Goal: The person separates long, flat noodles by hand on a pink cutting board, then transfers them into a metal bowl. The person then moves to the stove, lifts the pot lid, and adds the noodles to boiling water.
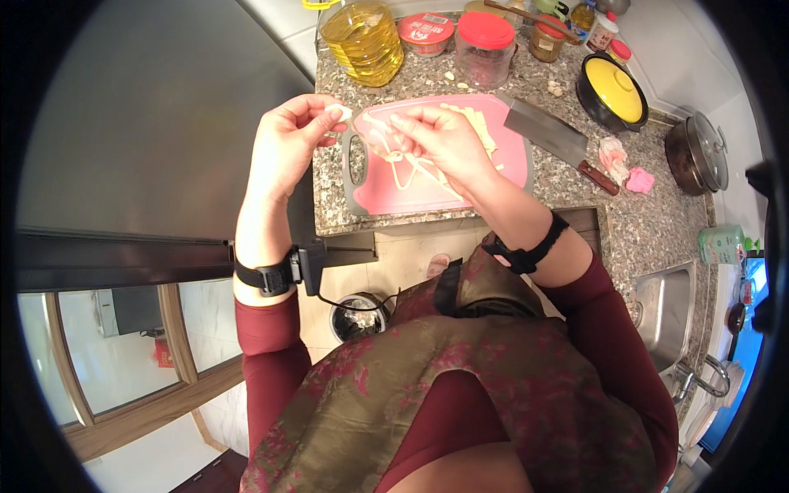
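My left hand (302,132) pinches a small white piece (339,112), perhaps garlic, between thumb and fingertips above the board's left edge. My right hand (434,138) is held over the pink cutting board (382,191) with thumb and fingers together; a thin, pale strand seems to be at its fingertips, too blurred to tell. Beneath the hands, long pale strips (404,172) lie loosely on the board. Cut pale sticks (478,126) lie beyond my right hand, partly hidden. At the board's right, a cleaver (548,129) rests with its wooden handle towards me.
An oil jug (363,43), a red-lidded plastic jar (486,52) and a sealed tub (426,31) stand behind the board. Garlic (555,88) lies near a yellow-lidded pot (613,89). To the right are crumpled cloths (613,159), a glass-lidded pot (696,154) and a sink (666,308).
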Demonstrator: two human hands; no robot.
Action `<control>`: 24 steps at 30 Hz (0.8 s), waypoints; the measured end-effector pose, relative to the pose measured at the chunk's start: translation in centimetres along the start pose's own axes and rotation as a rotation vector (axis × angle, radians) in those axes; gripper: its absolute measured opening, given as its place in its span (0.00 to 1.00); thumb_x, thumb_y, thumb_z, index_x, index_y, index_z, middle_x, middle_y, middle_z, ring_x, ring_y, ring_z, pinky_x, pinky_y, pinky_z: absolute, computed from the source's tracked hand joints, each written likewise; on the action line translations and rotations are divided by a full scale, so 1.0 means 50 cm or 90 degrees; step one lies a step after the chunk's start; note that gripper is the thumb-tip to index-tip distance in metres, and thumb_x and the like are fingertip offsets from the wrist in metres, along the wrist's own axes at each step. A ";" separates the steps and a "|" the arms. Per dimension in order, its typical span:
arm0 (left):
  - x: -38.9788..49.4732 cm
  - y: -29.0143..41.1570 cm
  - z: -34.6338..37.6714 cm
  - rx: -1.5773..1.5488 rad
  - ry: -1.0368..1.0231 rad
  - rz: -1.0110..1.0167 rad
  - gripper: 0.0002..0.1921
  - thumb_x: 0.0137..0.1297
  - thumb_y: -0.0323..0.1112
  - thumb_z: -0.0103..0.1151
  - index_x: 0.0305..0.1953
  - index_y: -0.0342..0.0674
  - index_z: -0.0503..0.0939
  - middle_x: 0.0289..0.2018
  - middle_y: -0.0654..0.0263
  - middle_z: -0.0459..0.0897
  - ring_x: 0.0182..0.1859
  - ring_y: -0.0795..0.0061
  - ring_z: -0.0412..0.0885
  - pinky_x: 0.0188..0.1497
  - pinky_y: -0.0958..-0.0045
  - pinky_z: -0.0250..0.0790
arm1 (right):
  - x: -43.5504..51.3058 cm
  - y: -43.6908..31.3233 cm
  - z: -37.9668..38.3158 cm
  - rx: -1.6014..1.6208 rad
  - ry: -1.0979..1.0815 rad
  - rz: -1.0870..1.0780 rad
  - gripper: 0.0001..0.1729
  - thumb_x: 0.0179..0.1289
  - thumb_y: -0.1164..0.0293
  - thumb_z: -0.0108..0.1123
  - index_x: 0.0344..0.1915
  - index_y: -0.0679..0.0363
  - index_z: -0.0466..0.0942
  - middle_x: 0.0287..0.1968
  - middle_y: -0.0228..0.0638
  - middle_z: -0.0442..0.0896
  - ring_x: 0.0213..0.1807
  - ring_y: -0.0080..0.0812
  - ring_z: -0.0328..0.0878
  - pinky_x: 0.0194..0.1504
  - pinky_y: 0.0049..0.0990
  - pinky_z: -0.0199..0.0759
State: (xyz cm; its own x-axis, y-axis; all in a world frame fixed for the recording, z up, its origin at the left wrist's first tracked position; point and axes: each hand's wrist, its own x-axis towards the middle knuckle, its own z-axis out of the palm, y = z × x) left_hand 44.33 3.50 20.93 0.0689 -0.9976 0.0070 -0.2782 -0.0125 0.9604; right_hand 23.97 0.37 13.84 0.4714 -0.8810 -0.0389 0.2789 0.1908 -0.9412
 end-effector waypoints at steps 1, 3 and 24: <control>-0.001 0.005 -0.005 0.029 -0.019 0.000 0.07 0.66 0.30 0.60 0.42 0.34 0.82 0.32 0.69 0.84 0.35 0.84 0.81 0.38 0.82 0.72 | 0.003 -0.002 0.007 -0.011 0.010 -0.045 0.19 0.63 0.63 0.64 0.48 0.66 0.80 0.34 0.30 0.82 0.30 0.17 0.75 0.31 0.16 0.68; -0.002 0.014 -0.008 0.075 -0.065 0.005 0.08 0.66 0.31 0.60 0.43 0.34 0.81 0.33 0.69 0.84 0.35 0.84 0.80 0.40 0.83 0.72 | 0.010 -0.008 0.023 -0.029 -0.005 -0.066 0.20 0.64 0.63 0.64 0.49 0.67 0.79 0.33 0.29 0.82 0.30 0.16 0.73 0.32 0.16 0.67; 0.005 0.064 -0.084 0.005 -0.062 -0.012 0.10 0.63 0.31 0.63 0.45 0.37 0.82 0.34 0.67 0.86 0.35 0.83 0.82 0.38 0.83 0.72 | -0.010 -0.020 -0.030 -0.012 -0.065 0.081 0.17 0.64 0.68 0.63 0.50 0.66 0.79 0.30 0.26 0.80 0.28 0.15 0.70 0.31 0.16 0.65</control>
State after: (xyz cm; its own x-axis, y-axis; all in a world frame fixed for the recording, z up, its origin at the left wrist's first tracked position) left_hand 47.49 3.52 25.18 -0.0198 -0.9991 -0.0386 -0.2858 -0.0313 0.9578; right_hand 22.21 -0.02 14.32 0.5851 -0.8014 -0.1243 0.1969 0.2891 -0.9368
